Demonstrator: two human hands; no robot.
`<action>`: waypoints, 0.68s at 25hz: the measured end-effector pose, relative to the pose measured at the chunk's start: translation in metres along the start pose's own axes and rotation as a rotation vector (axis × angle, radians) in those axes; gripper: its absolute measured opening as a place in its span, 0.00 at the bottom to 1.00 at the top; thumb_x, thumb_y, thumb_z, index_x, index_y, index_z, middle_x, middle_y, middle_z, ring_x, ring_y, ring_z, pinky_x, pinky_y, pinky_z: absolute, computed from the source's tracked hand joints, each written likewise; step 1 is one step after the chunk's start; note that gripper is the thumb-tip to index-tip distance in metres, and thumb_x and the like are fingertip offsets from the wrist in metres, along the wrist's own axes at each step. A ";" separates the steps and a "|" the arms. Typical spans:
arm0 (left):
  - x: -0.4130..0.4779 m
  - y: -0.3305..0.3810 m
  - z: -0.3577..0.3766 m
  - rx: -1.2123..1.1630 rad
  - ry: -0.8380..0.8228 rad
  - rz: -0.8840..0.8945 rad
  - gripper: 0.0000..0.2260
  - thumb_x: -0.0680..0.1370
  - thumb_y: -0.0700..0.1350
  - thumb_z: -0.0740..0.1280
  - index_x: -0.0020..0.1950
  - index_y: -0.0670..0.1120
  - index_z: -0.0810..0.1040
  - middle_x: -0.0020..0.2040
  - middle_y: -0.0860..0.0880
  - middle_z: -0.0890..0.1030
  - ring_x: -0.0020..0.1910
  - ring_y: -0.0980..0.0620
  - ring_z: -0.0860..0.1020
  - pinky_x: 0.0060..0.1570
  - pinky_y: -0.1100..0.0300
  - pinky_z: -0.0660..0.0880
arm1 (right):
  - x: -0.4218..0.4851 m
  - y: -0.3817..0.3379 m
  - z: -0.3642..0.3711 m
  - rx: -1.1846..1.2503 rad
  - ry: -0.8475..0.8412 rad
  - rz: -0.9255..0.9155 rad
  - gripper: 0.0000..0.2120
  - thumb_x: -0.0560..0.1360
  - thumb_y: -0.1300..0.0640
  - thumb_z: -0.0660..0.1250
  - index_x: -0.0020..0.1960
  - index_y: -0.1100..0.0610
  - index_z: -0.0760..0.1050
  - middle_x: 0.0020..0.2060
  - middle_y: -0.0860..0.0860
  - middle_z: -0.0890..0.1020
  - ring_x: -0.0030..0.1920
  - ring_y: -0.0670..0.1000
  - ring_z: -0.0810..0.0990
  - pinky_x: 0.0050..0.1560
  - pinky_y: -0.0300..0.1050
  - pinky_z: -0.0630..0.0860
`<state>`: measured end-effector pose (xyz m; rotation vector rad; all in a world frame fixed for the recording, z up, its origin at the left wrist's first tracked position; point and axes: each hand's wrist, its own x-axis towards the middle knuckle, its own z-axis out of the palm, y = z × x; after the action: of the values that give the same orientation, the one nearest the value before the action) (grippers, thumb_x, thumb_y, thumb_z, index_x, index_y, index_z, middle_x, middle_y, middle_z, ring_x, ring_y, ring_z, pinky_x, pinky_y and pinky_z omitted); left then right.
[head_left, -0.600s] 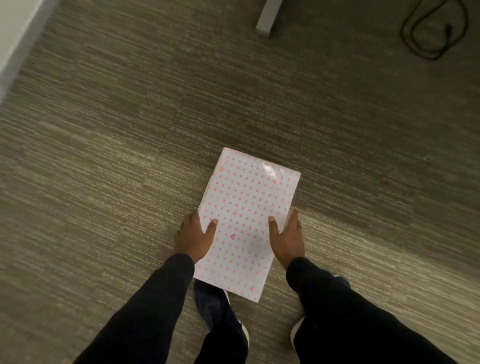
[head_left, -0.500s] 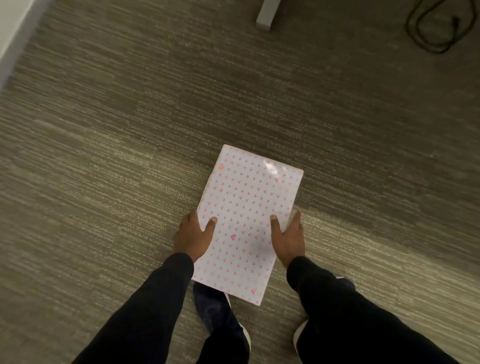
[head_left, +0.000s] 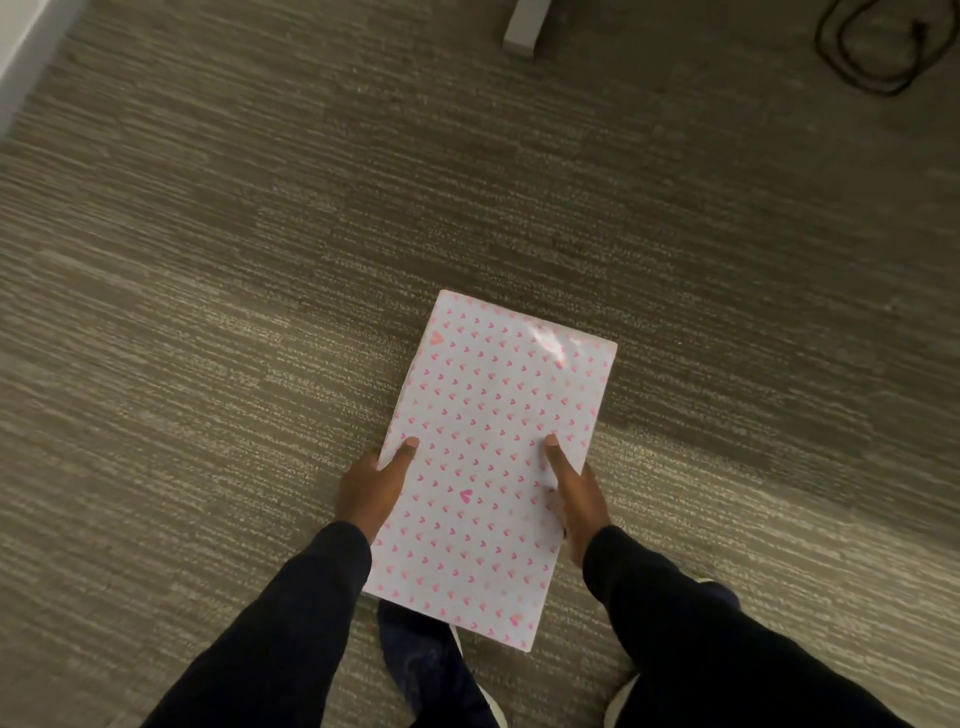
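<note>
A flat rectangular package wrapped in white paper with small pink hearts (head_left: 493, 441) is held out in front of me above the carpet. My left hand (head_left: 370, 491) grips its left edge, thumb lying on top and fingers hidden underneath. My right hand (head_left: 577, 493) grips the right edge the same way, thumb on the top face. A patch of shiny tape sits near the package's far right corner.
Grey-brown striped carpet (head_left: 208, 312) covers the floor. A grey furniture leg (head_left: 524, 28) stands at the top centre, a coiled black cable (head_left: 872, 49) lies at top right, and a white baseboard (head_left: 26, 57) runs along the top left. My shoes (head_left: 431, 670) show below the package.
The package and both hands have stayed almost in place in the view; the floor features have drifted slightly upward as the head camera shifted. Both grips are unchanged.
</note>
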<state>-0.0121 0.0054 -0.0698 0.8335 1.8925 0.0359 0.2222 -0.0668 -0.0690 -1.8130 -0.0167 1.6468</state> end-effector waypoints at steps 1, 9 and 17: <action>-0.002 0.002 -0.001 -0.003 -0.011 0.009 0.25 0.78 0.66 0.68 0.56 0.45 0.83 0.50 0.45 0.85 0.49 0.42 0.84 0.56 0.44 0.81 | -0.002 -0.002 0.000 0.013 0.000 0.002 0.22 0.77 0.36 0.68 0.66 0.43 0.74 0.67 0.47 0.81 0.63 0.52 0.80 0.62 0.54 0.74; -0.081 0.055 -0.011 -0.124 -0.108 0.072 0.19 0.79 0.61 0.71 0.60 0.47 0.84 0.51 0.48 0.87 0.50 0.45 0.85 0.57 0.42 0.82 | -0.058 -0.059 -0.022 -0.073 0.135 -0.059 0.30 0.74 0.34 0.70 0.70 0.50 0.74 0.65 0.52 0.82 0.62 0.57 0.81 0.63 0.57 0.76; -0.199 0.181 -0.055 -0.198 -0.105 0.158 0.21 0.80 0.60 0.70 0.64 0.46 0.81 0.54 0.47 0.86 0.52 0.45 0.84 0.57 0.45 0.82 | -0.162 -0.199 -0.052 -0.067 0.085 -0.153 0.30 0.74 0.36 0.72 0.71 0.50 0.74 0.64 0.54 0.83 0.62 0.61 0.83 0.68 0.68 0.76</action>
<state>0.0858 0.0492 0.1830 0.8304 1.6906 0.2684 0.3196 -0.0090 0.1664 -1.8813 -0.1706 1.4779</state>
